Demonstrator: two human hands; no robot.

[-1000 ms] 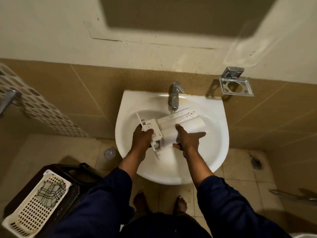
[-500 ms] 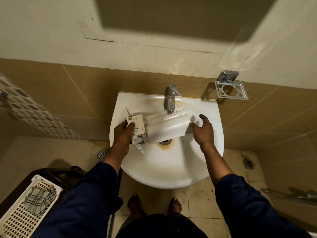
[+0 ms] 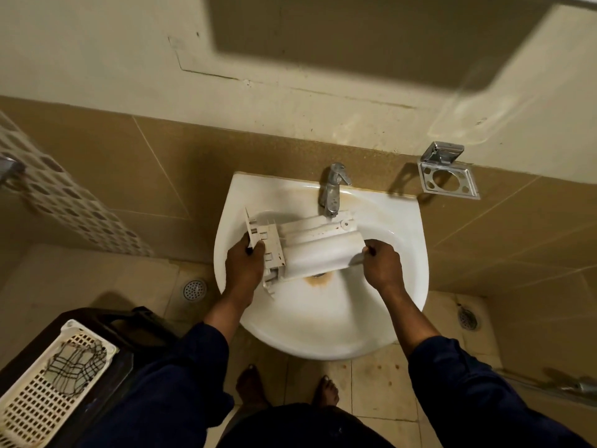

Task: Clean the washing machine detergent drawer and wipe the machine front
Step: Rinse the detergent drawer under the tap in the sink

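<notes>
1. Tan wall tiles and a stained cream wall backed the white ceramic basin (image 3: 323,331) where we stood barefoot, a chrome tap (image 3: 332,192) fixed at its rear rim.
2. We held the detergent drawer (image 3: 316,253) over the bowl, its long axis running left to right and rising slightly toward the right.
3. Our left hand (image 3: 244,265) gripped the ribbed, latticed end, fingers curled round its edge. Our right hand (image 3: 382,265) pinched the opposite end, fingers closed on the rim of the smooth curved shell.
4. The drawer lay between the two hands, one at each end, neither plainly nearer its middle. The spout stood just over the drawer's far edge, so we judged a rinse would need only a small shift toward the wall.
5. The drawer was hard white plastic, rounded and glossy on the near side and channelled along the far side, with brownish specks there.
6. A rust-coloured stain (image 3: 318,281) ringed the drain just below the drawer. We could see no water running.
7. A white perforated basket (image 3: 38,392) sat at lower left, well apart from the basin, and a chrome holder (image 3: 447,176) hung on the wall to the right of the tap.
</notes>
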